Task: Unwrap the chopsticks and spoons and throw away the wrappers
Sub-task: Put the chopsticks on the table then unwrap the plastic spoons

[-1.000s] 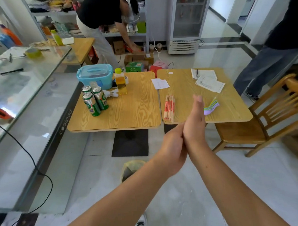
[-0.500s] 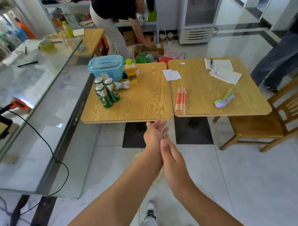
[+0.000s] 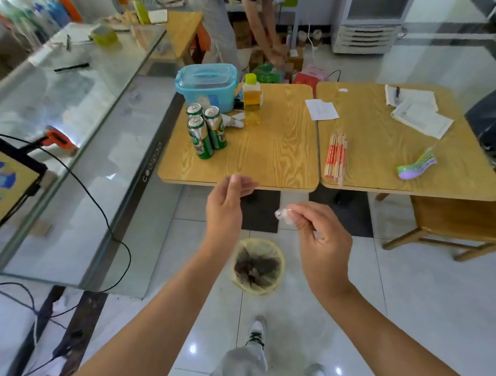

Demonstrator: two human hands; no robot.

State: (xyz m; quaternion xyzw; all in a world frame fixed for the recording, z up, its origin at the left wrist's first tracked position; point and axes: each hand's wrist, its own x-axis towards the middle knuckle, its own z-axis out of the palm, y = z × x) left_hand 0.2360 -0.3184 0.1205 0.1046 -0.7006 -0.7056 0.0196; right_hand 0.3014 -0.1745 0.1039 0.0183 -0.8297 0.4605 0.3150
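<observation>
Both my hands hover above a yellow-lined waste bin (image 3: 257, 285) on the floor. My right hand (image 3: 318, 236) pinches a small crumpled clear wrapper (image 3: 282, 215) at its fingertips. My left hand (image 3: 226, 206) is raised beside it with loosely bent fingers, and a faint clear film seems to hang at its fingertips. A bundle of wrapped chopsticks (image 3: 336, 157) lies near the front edge of the right wooden table (image 3: 385, 142). Several pastel plastic spoons (image 3: 418, 167) lie stacked further right on that table.
The left table (image 3: 270, 160) holds three green cans (image 3: 206, 129), a yellow bottle (image 3: 251, 102) and a blue lidded box (image 3: 206, 85). Papers (image 3: 417, 112) lie at the far right. A wooden chair (image 3: 455, 222) stands right, a glass counter (image 3: 58, 139) left. Two people stand behind.
My hands were pressed together and have separated over the bin. The view has tilted down, so the bin now shows between my forearms. A crumpled wrapper now shows at my right fingertips.
</observation>
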